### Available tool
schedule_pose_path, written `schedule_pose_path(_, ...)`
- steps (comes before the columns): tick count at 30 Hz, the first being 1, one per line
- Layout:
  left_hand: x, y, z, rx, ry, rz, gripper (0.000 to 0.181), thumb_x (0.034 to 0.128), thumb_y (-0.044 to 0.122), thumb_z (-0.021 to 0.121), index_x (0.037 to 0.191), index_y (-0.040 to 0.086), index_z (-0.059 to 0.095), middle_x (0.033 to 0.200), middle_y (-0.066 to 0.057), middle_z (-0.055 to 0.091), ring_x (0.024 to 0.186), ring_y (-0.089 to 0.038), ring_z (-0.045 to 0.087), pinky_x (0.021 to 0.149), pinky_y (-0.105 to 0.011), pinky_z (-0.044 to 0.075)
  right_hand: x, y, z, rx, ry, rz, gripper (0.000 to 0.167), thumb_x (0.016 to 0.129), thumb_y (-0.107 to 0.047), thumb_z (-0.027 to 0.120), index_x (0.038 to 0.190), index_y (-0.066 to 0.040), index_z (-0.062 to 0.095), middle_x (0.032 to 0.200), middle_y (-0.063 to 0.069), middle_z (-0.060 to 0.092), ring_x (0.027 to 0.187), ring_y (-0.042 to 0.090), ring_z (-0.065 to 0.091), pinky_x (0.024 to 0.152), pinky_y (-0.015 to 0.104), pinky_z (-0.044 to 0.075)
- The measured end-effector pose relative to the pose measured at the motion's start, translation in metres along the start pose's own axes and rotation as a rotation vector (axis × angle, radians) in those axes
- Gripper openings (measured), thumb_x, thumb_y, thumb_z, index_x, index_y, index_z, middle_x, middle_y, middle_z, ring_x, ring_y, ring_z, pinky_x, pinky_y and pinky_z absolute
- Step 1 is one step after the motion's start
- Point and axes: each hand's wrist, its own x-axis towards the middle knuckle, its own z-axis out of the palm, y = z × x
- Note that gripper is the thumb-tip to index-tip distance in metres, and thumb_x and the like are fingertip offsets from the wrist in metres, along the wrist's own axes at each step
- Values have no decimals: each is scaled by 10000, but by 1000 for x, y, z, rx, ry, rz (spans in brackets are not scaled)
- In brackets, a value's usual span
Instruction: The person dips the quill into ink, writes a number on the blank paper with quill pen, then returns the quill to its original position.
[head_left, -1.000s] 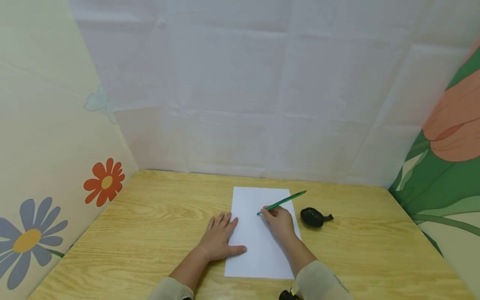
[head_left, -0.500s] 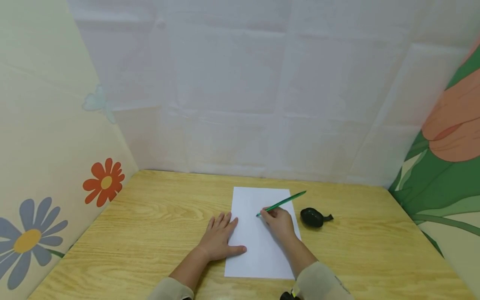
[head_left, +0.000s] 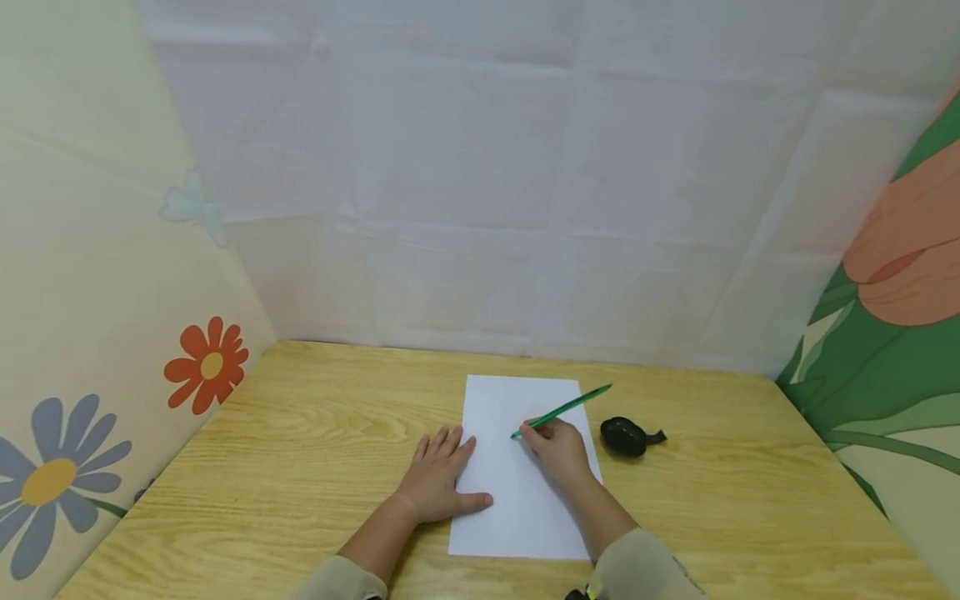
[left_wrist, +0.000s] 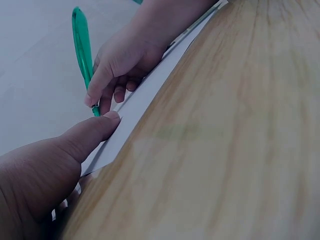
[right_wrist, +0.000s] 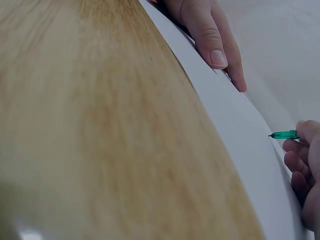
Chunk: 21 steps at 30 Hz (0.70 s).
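Observation:
A white sheet of paper (head_left: 517, 521) lies on the wooden table. My left hand (head_left: 438, 479) rests flat at its left edge, fingers spread and the thumb on the sheet. Over the paper's right half, my right hand (head_left: 562, 450) pinches a green pen (head_left: 567, 406) between thumb and fingers. The pen slants up to the right, its tip at the sheet near the middle. In the right wrist view, the dark point of the pen (right_wrist: 285, 135) meets or nearly meets the paper. No clear line shows on the sheet.
A glossy black oval object with a short tail (head_left: 623, 437) lies on the table right of the paper. A dark object (head_left: 577, 594), mostly cut off, shows by the right sleeve. White sheeting (head_left: 480, 183) hangs behind the table, with flower-printed panels at both sides.
The pen tip has slid a short way down the sheet toward me, with the right hand's fingers shifting slightly. My left hand stays in place.

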Motion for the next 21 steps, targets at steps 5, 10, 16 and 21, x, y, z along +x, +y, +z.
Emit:
schedule_pose_path(5,0,0,1,-6,3,-1,937,820,639,650,1496,47,385,1604,-223,235,1505,-427,135,1207,-615,65,0,0,0,14,-7,4,219,900,-258,702,957,-50,743,845,47,740,678,68,591,623,208,514)
schedule_pose_path(10,-1,1,-1,-3,-3,-4,932,820,634,654,1495,49,388,1604,-222,236,1505,-428,137,1207,-615,70,-1,1,0,19,-15,1,217,900,-253,704,954,-46,740,808,37,729,650,71,584,601,204,505)
schedule_pose_path(16,0,2,-1,6,-8,-13,938,817,645,652,1495,53,390,1606,-215,237,1507,-419,140,1209,-611,78,-2,1,-1,14,-22,0,214,903,-247,701,960,-45,738,814,36,736,649,70,590,606,211,513)
schedule_pose_path(21,0,3,-1,11,-13,-18,943,814,653,649,1498,58,387,1610,-209,233,1509,-413,137,1210,-607,77,-3,1,-1,14,-38,8,213,903,-250,703,966,-49,736,835,43,743,662,73,602,625,217,526)
